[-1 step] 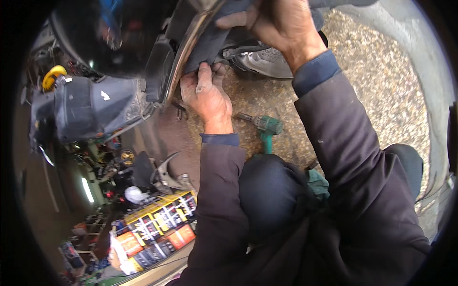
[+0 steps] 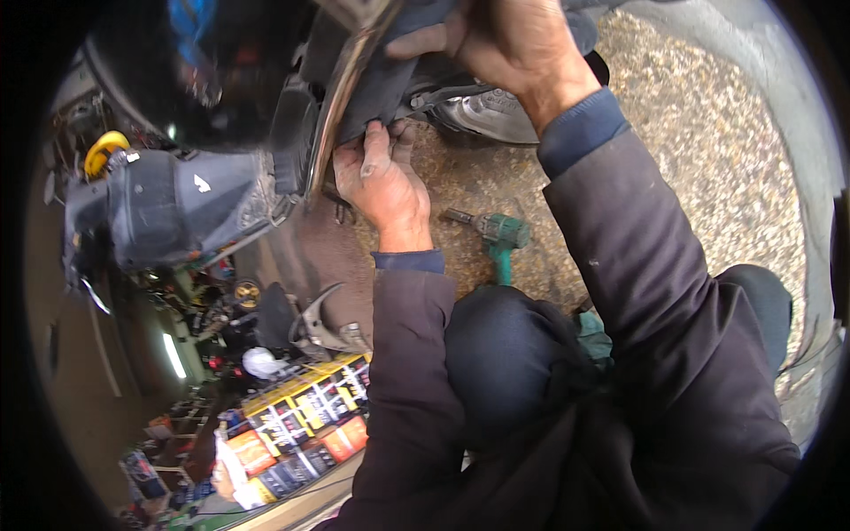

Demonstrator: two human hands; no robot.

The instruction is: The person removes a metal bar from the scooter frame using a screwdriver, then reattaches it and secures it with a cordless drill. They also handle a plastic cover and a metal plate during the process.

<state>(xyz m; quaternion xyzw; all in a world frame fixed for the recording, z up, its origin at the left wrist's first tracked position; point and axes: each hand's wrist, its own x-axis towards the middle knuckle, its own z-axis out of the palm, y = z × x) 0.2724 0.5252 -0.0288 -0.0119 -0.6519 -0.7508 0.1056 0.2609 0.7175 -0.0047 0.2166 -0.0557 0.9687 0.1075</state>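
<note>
A scooter stands tilted across the upper left, its black glossy body [image 2: 204, 97] edged by a worn strip [image 2: 341, 102]. Beside that strip is a dark grey plastic panel [image 2: 367, 93]. My left hand [image 2: 387, 190] is closed on the panel's lower end, thumb and fingertips pressed against it. Higher up, my right hand [image 2: 522, 53] grips the same panel with its thumb laid across it; the top of the picture cuts off its other fingers. Under my right wrist shows a rounded silver metal part [image 2: 487, 113] of the scooter. A green impact wrench [image 2: 503, 233] lies on the ground near my left wrist.
My bent knee [image 2: 505, 354] is just behind the wrench, with a green cloth-like item [image 2: 595, 338] beside it. At lower left are stacked yellow, black and orange boxes [image 2: 305, 416]. The scooter's grey front part [image 2: 168, 208] juts leftward. Pebbled ground [image 2: 708, 168] meets a grey kerb at right.
The view has shifted slightly, so the scooter and the boxes sit a little farther right. Both my hands keep their places on the panel.
</note>
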